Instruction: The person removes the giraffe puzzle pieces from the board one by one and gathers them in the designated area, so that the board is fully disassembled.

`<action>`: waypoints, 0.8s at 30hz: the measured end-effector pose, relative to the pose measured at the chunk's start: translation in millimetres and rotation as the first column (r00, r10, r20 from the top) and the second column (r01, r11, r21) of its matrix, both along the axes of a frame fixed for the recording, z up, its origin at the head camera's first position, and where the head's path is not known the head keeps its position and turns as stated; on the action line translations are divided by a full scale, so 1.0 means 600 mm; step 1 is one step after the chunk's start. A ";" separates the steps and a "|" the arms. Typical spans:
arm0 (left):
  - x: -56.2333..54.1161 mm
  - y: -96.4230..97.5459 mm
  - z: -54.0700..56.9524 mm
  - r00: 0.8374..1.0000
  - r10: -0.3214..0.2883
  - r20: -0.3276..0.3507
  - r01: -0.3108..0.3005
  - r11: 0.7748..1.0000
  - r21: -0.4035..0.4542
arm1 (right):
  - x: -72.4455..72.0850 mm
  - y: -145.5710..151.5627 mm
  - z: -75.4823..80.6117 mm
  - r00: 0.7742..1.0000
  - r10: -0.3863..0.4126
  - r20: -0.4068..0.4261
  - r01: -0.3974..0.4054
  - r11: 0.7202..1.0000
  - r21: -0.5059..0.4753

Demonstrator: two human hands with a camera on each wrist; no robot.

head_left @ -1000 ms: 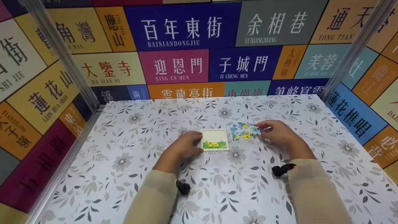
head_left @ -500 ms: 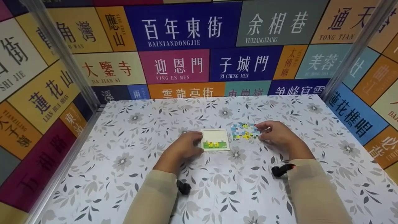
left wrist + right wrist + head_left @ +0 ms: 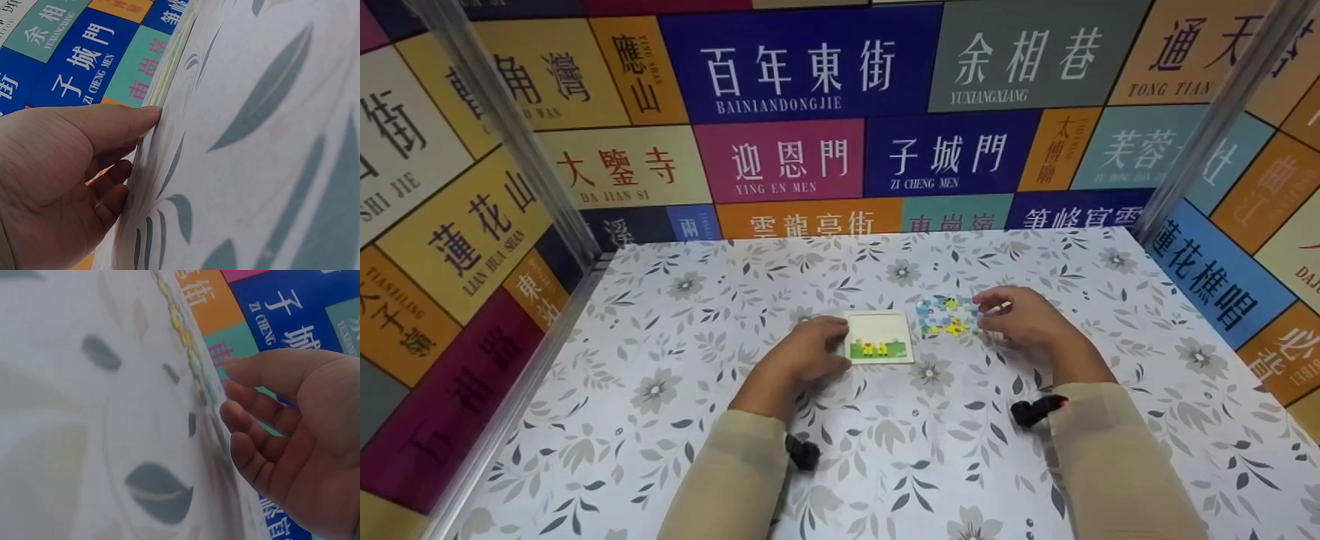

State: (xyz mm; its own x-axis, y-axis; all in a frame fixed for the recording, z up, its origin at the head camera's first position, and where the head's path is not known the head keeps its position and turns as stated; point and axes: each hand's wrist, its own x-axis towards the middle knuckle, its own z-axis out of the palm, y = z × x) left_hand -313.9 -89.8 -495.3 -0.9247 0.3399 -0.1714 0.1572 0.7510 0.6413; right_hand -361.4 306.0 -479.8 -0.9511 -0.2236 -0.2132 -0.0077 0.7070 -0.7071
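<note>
Head view, read left to right, with the tray as dial centre and twelve o'clock toward the back wall. One clear post (image 3: 514, 127) stands at ten o'clock. One beige left sleeve (image 3: 727, 472) enters between seven and eight o'clock, with one black wrist device (image 3: 802, 452) at seven. One left hand (image 3: 802, 352) is at nine o'clock: its thumb and forefinger are spread apart, tips touching the tray's left edge.

One tray (image 3: 880, 328) lies flat on the one floral tabletop (image 3: 885, 457). A single green strip (image 3: 896, 349) with yellow marks fills its six o'clock side; the remainder shows plain cream. One pile of flat pieces (image 3: 955, 325), mainly pale blue, white and yellow, lies between two and three o'clock, just beside the tray (the pieces are too small and close-set to count).

One right hand (image 3: 1020, 319) is near three o'clock, at the right margin of the pile. Right wrist view shows its thumb and three bent fingers: the fingers lie close together, the thumb slightly apart from them, with nothing visible between the tips. A second black device (image 3: 1035, 411) and the beige right sleeve (image 3: 1117, 465) are at four o'clock; a second clear post (image 3: 1215, 112) stands at two.
</note>
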 end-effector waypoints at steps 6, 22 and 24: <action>-0.001 -0.002 -0.001 0.999 -0.033 -0.035 0.032 0.999 -0.018 | 0.003 -0.051 0.014 0.996 0.084 -0.025 -0.084 0.996 0.005; -0.005 -0.002 -0.002 0.999 -0.041 -0.034 0.040 0.999 -0.029 | 0.018 -0.245 0.048 0.950 0.292 -0.110 -0.297 0.954 -0.034; -0.006 -0.002 -0.002 0.998 -0.048 -0.044 0.047 0.998 -0.030 | 0.019 -0.261 0.048 0.942 0.312 -0.120 -0.320 0.946 -0.050</action>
State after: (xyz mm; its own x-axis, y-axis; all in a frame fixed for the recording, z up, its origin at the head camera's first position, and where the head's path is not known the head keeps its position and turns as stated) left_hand -317.5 -90.7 -496.5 -0.9144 0.3795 -0.1410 0.2211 0.7598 0.6114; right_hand -349.9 149.6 -451.1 -0.8456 -0.5269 -0.0860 -0.3030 0.6062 -0.7353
